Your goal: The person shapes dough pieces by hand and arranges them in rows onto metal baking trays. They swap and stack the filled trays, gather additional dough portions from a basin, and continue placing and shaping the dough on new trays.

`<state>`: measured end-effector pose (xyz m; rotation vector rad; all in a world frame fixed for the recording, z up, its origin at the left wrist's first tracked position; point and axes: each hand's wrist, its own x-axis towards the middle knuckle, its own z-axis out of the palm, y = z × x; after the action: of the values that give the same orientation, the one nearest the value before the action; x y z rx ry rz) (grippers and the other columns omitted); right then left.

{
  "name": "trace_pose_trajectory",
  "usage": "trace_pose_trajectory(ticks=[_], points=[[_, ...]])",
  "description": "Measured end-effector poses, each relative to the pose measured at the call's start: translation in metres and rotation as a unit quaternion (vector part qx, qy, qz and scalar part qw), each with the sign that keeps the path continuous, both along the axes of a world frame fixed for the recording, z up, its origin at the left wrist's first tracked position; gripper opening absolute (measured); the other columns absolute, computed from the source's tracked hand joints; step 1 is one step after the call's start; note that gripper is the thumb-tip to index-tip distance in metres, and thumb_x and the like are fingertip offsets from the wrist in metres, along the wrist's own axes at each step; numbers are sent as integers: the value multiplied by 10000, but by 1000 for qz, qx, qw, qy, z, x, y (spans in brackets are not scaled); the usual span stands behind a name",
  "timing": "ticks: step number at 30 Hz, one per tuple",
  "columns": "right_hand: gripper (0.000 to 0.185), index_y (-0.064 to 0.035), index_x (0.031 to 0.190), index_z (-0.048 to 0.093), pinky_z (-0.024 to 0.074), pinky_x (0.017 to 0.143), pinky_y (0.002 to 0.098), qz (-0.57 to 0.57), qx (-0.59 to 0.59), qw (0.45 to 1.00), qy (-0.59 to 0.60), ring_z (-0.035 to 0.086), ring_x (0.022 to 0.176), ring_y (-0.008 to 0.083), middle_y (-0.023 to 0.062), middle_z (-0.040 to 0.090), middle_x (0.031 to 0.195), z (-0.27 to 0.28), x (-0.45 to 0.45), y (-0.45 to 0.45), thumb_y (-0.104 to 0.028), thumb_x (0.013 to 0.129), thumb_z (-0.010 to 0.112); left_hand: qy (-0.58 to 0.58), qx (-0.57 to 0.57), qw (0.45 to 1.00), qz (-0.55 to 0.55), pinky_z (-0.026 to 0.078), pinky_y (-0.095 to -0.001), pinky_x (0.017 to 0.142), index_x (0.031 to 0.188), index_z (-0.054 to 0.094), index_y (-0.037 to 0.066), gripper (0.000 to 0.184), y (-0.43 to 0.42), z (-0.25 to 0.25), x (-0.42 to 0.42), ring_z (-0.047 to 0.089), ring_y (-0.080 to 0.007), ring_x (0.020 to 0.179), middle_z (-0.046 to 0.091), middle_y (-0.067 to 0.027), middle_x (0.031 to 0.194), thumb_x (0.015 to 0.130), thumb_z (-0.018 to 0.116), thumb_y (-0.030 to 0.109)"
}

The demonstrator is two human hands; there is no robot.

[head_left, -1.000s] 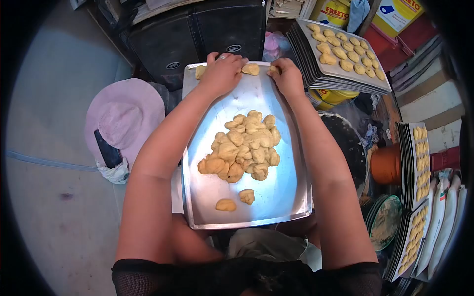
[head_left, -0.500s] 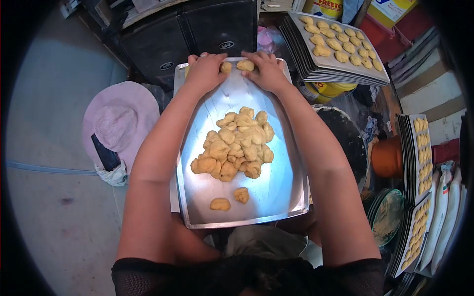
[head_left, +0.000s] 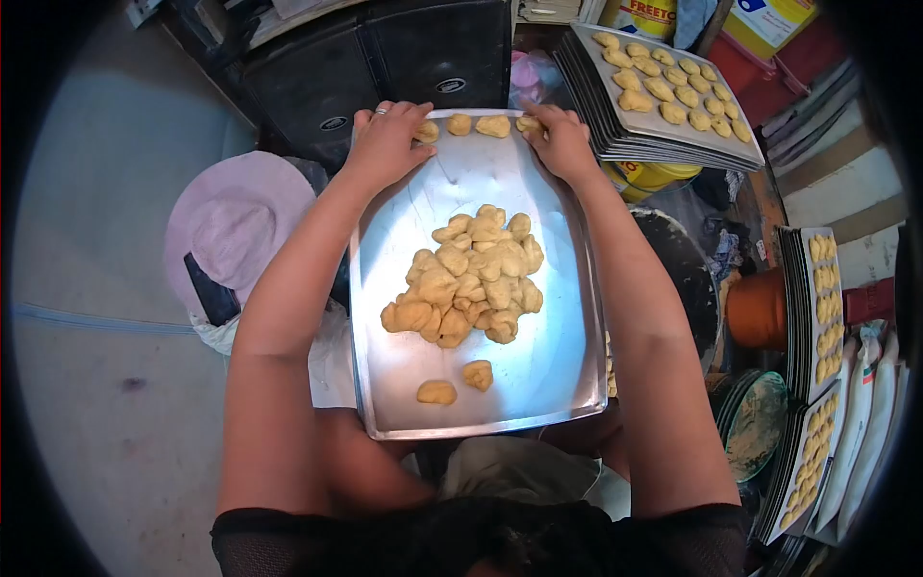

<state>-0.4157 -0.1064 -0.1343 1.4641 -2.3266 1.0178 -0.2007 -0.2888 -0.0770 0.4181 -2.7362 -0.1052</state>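
A metal baking tray (head_left: 394, 192) lies in front of me, its far edge beneath my hands. At the far left corner, my left hand (head_left: 387, 146) has its fingers curled over a dough piece (head_left: 426, 133). Over at the far right, my right hand (head_left: 561, 144) grips another dough piece (head_left: 526, 124), partly hidden by the fingers. Two more lumps, a rounder one (head_left: 459, 124) and a longer one (head_left: 493, 126), sit between the hands along that edge. A heap of dough pieces (head_left: 466, 279) covers the tray's middle. Nearer me are two loose pieces (head_left: 436, 391).
Upper right, a stack of trays (head_left: 625, 125) carries shaped dough on top, above a yellow bucket (head_left: 654, 178). More dough-filled trays (head_left: 825, 308) stand at the far right. A pink hat (head_left: 231, 226) with a dark phone (head_left: 210, 290) is on the left. Black cabinets (head_left: 404, 77) stand ahead.
My hands have moved apart, toward the tray's far corners. The two lumps formerly beside my fingers now lie free between them. Each hand is on a dough piece farther out.
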Motion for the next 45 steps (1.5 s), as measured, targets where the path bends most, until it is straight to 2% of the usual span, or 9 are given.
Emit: trace_pose_trajectory(ticks=[12,17,19,25,28,31,35,38,45], points=[[347,-66,1112,691,471,881,302,253,251,862,-360,581,989,184,125,615,1135,47,74,11,-231,808,722,100,-17,992,77,387,-441,946,1212,660,108,411,-7,-9,1,577,-265,1120,642,-97,1137,827,706,245],[478,-122,1236,652,464,921,337,338,259,895,-132,573,1060,235,109,601,1124,45,88,25,-235,781,746,13,136,989,62,479,-402,931,1184,654,48,404,-35,-10,20,610,-348,1067,604,-156,1231,799,720,150],[502,-132,1248,648,466,928,341,311,327,856,-252,575,1059,238,116,559,1153,50,94,11,-235,770,762,76,145,986,46,477,-397,939,1171,659,46,389,-35,-22,17,615,-349,1061,601,-157,1236,795,718,126],[307,-86,1090,694,492,866,338,236,189,925,-230,606,994,227,105,569,1079,53,114,-5,-152,793,736,180,-53,981,54,489,-379,909,1208,636,42,447,-12,-32,17,620,-333,1058,643,-157,1158,788,723,168],[287,-80,1060,681,513,836,339,262,205,909,-252,604,1019,253,113,591,1048,46,115,-6,-144,787,741,146,6,989,1,482,-352,916,1257,601,34,494,-9,-16,38,609,-293,1062,636,-155,1187,785,696,145],[385,-73,1153,626,522,836,356,218,137,898,-358,620,968,241,117,609,1056,32,110,-24,-106,784,730,-78,345,935,-24,465,-334,932,1313,560,29,543,12,11,58,581,-251,1062,608,-143,1233,782,649,101],[468,-28,1151,560,508,798,359,202,8,912,-356,614,959,227,119,614,1036,20,118,-33,-134,748,771,26,378,921,-96,459,-329,908,1385,511,68,612,17,-31,65,569,-205,1017,615,-133,1161,784,624,72],[469,-35,1084,554,507,795,320,113,100,982,-110,620,918,211,131,624,961,41,144,-15,-144,707,810,-15,268,959,-96,474,-376,903,1307,564,74,512,25,-24,69,579,-288,1044,607,-135,1119,801,642,73],[376,-72,1077,655,517,780,379,114,1,972,-205,665,863,288,131,683,941,24,108,-37,-105,720,769,50,158,986,-7,500,-408,824,997,682,19,243,-3,-18,54,635,-332,944,650,-138,976,804,714,162]])
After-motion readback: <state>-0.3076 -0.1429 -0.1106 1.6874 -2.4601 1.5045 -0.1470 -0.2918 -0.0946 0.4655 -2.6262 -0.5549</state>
